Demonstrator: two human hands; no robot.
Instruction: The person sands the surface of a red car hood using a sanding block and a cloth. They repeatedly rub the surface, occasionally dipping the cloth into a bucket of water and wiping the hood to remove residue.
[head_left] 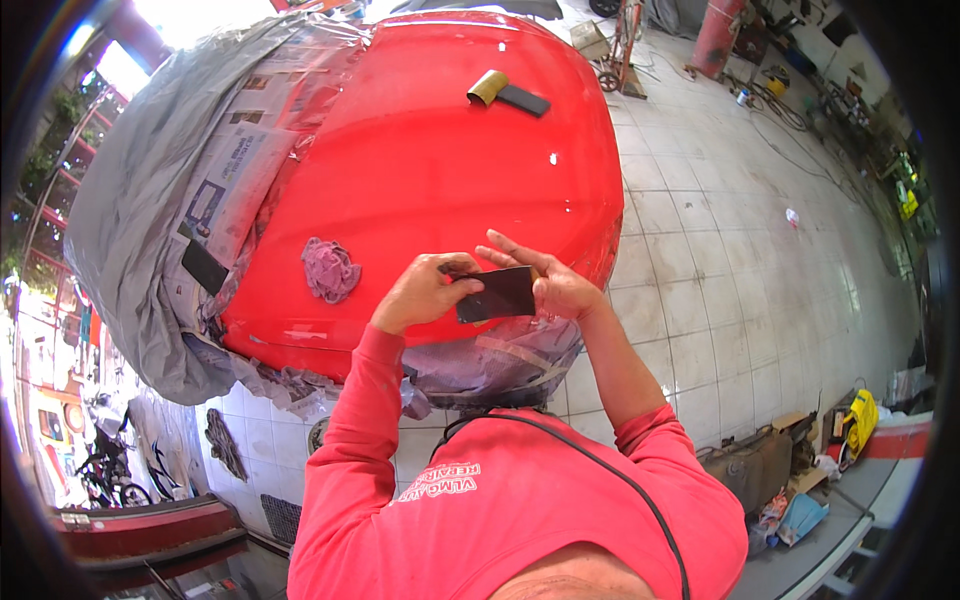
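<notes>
My left hand [420,292] pinches one end of a small black sheet that looks like sandpaper [503,293], its thumb lying on the front face. At the other end of the sheet, my right hand [566,290] has its thumb against the edge, with some fingers stretched out past it. Both hands are above the near edge of a glossy red car hood [430,190]. A crumpled pink cloth [330,270] lies on the hood to the left of my hands. Farther up the hood are a curled yellowish piece of sandpaper [487,87] and a dark flat block [523,100], touching each other.
Grey sheeting [150,200] and newspaper [235,180] mask the car's left side, with another dark sheet [205,266] on it. Plastic masking [500,362] covers the front. Tiled floor [680,270] runs along the right. Boxes and a yellow bag [858,425] sit at lower right.
</notes>
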